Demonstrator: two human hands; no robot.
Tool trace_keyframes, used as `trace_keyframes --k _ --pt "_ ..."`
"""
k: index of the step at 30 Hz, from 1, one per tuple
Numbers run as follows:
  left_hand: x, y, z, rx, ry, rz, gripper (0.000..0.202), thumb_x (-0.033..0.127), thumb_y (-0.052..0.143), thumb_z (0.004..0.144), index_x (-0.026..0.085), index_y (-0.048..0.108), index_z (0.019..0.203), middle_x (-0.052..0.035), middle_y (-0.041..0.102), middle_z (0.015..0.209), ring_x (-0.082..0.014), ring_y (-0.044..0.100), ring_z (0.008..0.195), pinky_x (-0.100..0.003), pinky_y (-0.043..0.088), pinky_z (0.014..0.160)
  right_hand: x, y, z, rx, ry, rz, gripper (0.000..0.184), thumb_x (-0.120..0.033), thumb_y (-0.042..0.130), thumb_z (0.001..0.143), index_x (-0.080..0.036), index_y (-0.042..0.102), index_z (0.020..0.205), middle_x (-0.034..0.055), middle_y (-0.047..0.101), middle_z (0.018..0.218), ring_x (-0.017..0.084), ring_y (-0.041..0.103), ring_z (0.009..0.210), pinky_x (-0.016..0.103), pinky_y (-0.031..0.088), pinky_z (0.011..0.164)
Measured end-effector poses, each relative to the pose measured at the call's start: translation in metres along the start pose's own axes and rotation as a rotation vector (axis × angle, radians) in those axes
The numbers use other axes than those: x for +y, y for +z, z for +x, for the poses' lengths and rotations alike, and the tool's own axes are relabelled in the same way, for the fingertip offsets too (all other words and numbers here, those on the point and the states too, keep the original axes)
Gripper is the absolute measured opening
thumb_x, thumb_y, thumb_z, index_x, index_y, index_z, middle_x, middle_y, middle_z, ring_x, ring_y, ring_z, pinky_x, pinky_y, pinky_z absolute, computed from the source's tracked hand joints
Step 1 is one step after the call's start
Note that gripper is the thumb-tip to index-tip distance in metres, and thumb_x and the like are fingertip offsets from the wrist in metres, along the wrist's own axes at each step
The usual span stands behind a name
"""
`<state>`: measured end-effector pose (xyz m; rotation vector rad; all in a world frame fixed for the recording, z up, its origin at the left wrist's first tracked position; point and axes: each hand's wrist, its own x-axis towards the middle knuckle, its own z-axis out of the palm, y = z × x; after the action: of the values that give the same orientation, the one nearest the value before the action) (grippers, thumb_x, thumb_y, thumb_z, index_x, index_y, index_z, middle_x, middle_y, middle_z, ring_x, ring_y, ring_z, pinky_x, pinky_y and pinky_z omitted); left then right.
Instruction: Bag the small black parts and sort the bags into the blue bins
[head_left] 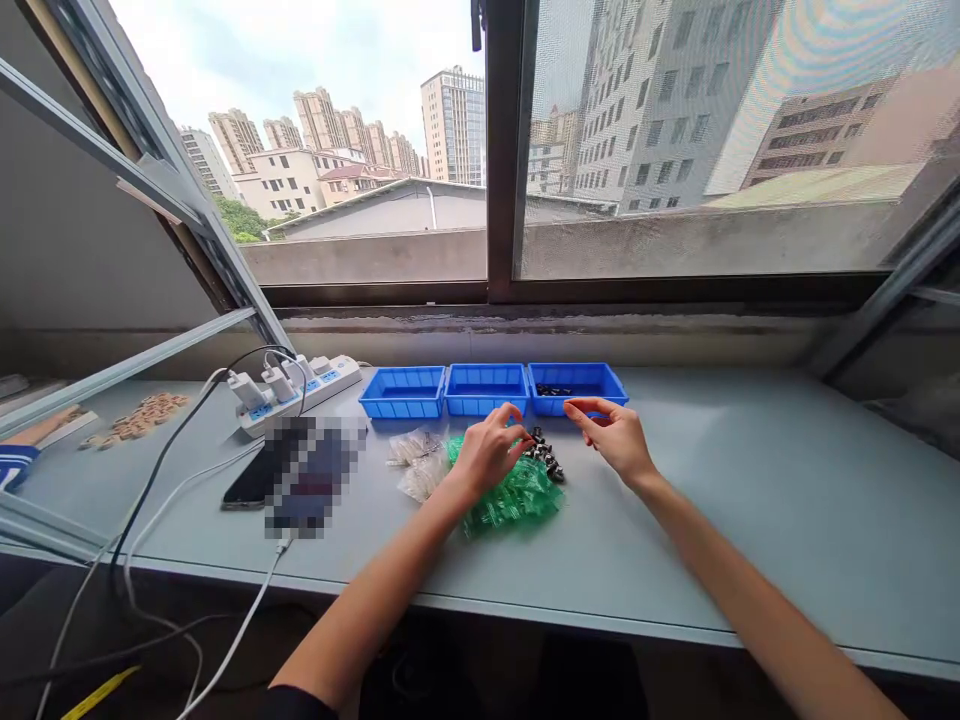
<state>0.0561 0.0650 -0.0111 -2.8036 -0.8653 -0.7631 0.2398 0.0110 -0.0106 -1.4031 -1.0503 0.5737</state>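
Note:
My left hand point(489, 452) is over a pile of green plastic pieces point(514, 498), its fingers curled toward some small black-and-silver parts point(551, 462). Whatever its fingertips pinch is too small to make out. To the right, my right hand point(616, 438) hovers just in front of the right blue bin point(616, 385), thumb and fingers pinched together; anything between them cannot be made out. A few small black parts point(553, 391) lie inside that bin. Small clear bags of pale pieces point(420, 470) sit left of the green pile.
Beside the right bin stand a middle blue bin point(487, 372) and a left blue bin point(401, 405). Further left are a white power strip point(330, 385) with plugs and cables, a dark phone point(247, 490), a blurred-out device point(311, 490) and tan pieces point(142, 418). Window frames rise behind.

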Motion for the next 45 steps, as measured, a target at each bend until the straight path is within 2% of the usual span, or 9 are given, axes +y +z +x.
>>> trace_keyframes --k 4,8,15,21,27,31,34,37,45 --pt "0.002 -0.002 0.001 0.029 0.001 -0.013 0.027 0.036 0.051 0.089 0.018 0.065 0.075 -0.0030 0.059 0.095 -0.0086 0.056 0.066 -0.019 0.044 0.054 0.006 -0.006 0.005 0.101 -0.009 -0.055 0.057 -0.070 0.065 0.056 -0.017 0.069 0.075 0.0060 0.067 0.069 0.010 0.048 0.039 0.025 0.038 0.038" --pt "0.003 -0.003 0.002 0.057 -0.005 -0.018 0.028 0.035 0.047 0.091 0.017 0.065 0.078 -0.0033 0.059 0.094 -0.0084 0.055 0.065 -0.020 0.044 0.054 0.011 -0.009 0.009 0.174 -0.055 -0.104 0.057 -0.070 0.060 0.062 -0.017 0.070 0.084 0.0080 0.070 0.082 0.010 0.051 0.040 0.026 0.038 0.038" --pt "0.004 -0.003 0.002 0.051 -0.014 -0.014 0.028 0.033 0.043 0.092 0.017 0.064 0.080 -0.0035 0.059 0.095 -0.0088 0.056 0.066 -0.020 0.047 0.056 0.015 -0.010 0.011 0.219 -0.075 -0.135 0.052 -0.063 0.059 0.068 -0.016 0.070 0.089 0.0086 0.070 0.085 0.011 0.054 0.041 0.027 0.044 0.042" --pt "0.003 -0.002 0.001 0.026 -0.023 -0.012 0.029 0.034 0.041 0.092 0.018 0.063 0.082 -0.0036 0.059 0.098 -0.0086 0.057 0.068 -0.020 0.048 0.058 0.009 -0.009 0.011 -0.077 -0.092 -0.004 0.063 -0.056 0.063 0.068 -0.020 0.059 0.119 0.0136 0.062 0.118 0.015 0.065 0.058 0.022 0.043 0.036" --pt "0.003 0.000 0.002 0.027 -0.028 -0.020 0.024 0.032 0.044 0.091 0.019 0.064 0.088 -0.0033 0.059 0.097 -0.0102 0.058 0.072 -0.020 0.048 0.058 0.007 -0.005 0.005 -0.204 -0.012 -0.088 0.055 -0.048 0.065 0.067 -0.019 0.061 0.114 0.0088 0.072 0.092 0.016 0.064 0.054 0.023 0.042 0.037" --pt "0.004 0.000 0.001 0.016 -0.028 -0.035 0.024 0.033 0.044 0.091 0.020 0.064 0.089 -0.0033 0.059 0.097 -0.0106 0.059 0.073 -0.021 0.049 0.060 0.008 -0.004 0.001 -0.227 -0.058 -0.239 0.040 -0.039 0.063 0.071 -0.023 0.065 0.107 0.0023 0.073 0.078 0.015 0.062 0.050 0.029 0.047 0.050" --pt "0.006 -0.002 0.001 -0.009 -0.052 -0.037 0.024 0.033 0.044 0.091 0.020 0.064 0.089 -0.0034 0.059 0.098 -0.0109 0.059 0.075 -0.021 0.049 0.061 0.007 -0.005 -0.002 -0.229 -0.132 -0.428 0.028 -0.033 0.063 0.072 -0.030 0.068 0.099 -0.0021 0.073 0.076 0.015 0.061 0.049 0.031 0.047 0.057" --pt "0.007 -0.002 0.000 -0.040 -0.076 -0.049 0.025 0.033 0.043 0.091 0.020 0.065 0.090 -0.0036 0.059 0.101 -0.0118 0.060 0.077 -0.021 0.050 0.060 0.004 -0.005 -0.005 -0.261 -0.231 -0.545 0.024 -0.031 0.065 0.070 -0.033 0.070 0.093 -0.0034 0.072 0.073 0.016 0.061 0.052 0.029 0.045 0.053" --pt "0.006 -0.002 0.000 -0.052 -0.080 -0.055 0.024 0.033 0.044 0.091 0.020 0.064 0.089 -0.0037 0.058 0.098 -0.0135 0.061 0.081 -0.022 0.050 0.061 -0.001 -0.010 -0.007 -0.349 -0.224 -0.534 0.024 -0.039 0.067 0.068 -0.029 0.070 0.090 -0.0005 0.070 0.074 0.014 0.056 0.050 0.028 0.043 0.051"
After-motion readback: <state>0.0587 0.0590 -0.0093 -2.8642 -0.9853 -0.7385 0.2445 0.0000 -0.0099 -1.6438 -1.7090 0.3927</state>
